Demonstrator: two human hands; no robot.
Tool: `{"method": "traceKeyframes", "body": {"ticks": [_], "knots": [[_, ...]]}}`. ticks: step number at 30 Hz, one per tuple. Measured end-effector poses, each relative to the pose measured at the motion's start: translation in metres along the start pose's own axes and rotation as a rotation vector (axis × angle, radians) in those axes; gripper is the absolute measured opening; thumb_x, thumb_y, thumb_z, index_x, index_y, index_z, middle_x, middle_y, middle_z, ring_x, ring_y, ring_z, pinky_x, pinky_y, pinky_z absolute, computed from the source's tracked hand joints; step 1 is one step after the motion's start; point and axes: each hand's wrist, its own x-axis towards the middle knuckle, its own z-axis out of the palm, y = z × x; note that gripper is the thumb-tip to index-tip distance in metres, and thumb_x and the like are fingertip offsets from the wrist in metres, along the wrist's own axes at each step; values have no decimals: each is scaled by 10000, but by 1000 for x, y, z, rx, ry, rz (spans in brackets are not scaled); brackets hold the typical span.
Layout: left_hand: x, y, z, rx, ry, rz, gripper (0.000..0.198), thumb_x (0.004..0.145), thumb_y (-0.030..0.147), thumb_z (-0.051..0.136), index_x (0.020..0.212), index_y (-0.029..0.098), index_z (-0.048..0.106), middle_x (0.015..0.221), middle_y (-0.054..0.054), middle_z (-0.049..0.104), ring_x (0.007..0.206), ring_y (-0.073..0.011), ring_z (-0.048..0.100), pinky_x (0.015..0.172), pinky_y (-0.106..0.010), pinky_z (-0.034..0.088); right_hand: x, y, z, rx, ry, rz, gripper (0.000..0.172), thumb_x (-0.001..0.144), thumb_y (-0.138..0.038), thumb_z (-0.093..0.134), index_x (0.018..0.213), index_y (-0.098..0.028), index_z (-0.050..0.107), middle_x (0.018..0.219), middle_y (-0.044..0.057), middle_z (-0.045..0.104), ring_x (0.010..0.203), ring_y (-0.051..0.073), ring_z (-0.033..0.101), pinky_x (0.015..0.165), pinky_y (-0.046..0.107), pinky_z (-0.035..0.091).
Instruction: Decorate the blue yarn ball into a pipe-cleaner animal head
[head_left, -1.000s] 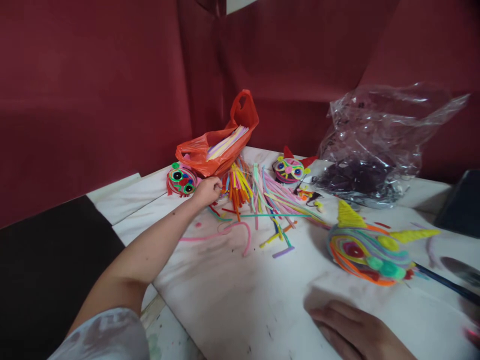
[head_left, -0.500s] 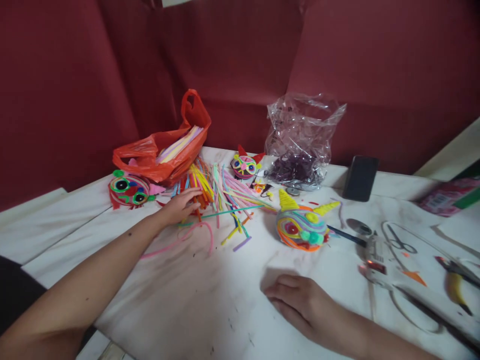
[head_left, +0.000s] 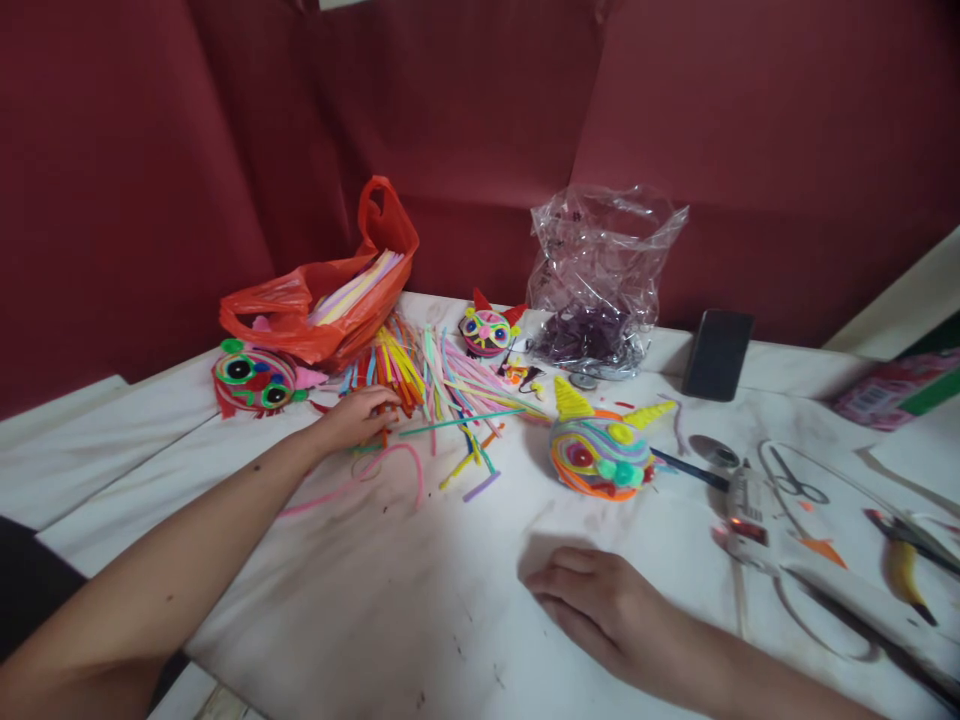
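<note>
My left hand (head_left: 362,415) is at the near ends of a spread pile of pipe cleaners (head_left: 401,365), by the red and orange ones. Its fingers are drawn together there; what is between them is hidden. Resting on the table, my right hand (head_left: 600,605) is loosely curled with nothing visible in it. Beyond it sits a round animal head (head_left: 602,455) wound from coloured pipe cleaners, with yellow horns and a red eye. A pink pipe cleaner (head_left: 405,455) lies curved beside my left hand, and a green one (head_left: 461,422) lies straight to its right.
A red plastic bag (head_left: 337,300) holds more pipe cleaners. Two other heads (head_left: 255,378) (head_left: 489,330) stand behind. At the right are a clear bag (head_left: 596,300), a phone (head_left: 718,355), a glue gun (head_left: 750,520), scissors (head_left: 799,485) and yellow-handled pliers (head_left: 906,575).
The fingers of my left hand have come closer together at the pile of pipe cleaners. My right hand stays in place; the whole view has shifted slightly.
</note>
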Motion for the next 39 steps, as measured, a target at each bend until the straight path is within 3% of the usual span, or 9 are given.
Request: {"method": "traceKeyframes", "body": {"ticks": [10,14,18,22,32,39], "knots": [[-2,2,0,-80,42,-39,284,833,369,451,955,233,669,1007,-44,701,945,-188,639,874,-306,477,0,0,-1,13,29,-38,241,942,-162,410,1045,-162,628,864,72,659,846,147,609,775,246,482],[-1,8,-4,0,212,-41,301,855,364,406,866,210,665,949,-71,687,924,-198,624,875,-323,471,-1,0,-1,14,18,-21,243,939,-164,418,1047,-164,635,870,72,659,855,151,612,777,249,489],[-2,8,-12,132,452,-197,304,867,357,389,807,195,640,835,-70,654,843,-204,595,832,-332,461,-1,2,0,-4,24,-4,248,937,-177,419,1031,-158,648,864,80,661,835,158,620,762,255,510],[-4,2,-20,62,552,-350,237,844,328,442,769,194,623,847,-51,661,858,-193,587,850,-309,446,-1,3,3,-11,70,-30,230,931,-192,444,1024,-185,655,850,64,673,797,149,649,733,225,533],[-10,-31,-30,27,593,-565,202,828,218,469,868,179,664,851,-37,707,789,-157,632,734,-245,472,-3,14,7,-105,126,-178,212,848,-166,565,1034,-221,651,858,27,719,775,143,707,710,145,569],[-13,-40,-30,6,515,-556,207,803,246,502,808,168,694,745,-45,704,714,-173,636,690,-254,470,-2,13,7,-155,161,-217,196,873,-182,519,1000,-214,665,828,37,732,732,154,717,677,160,583]]}}
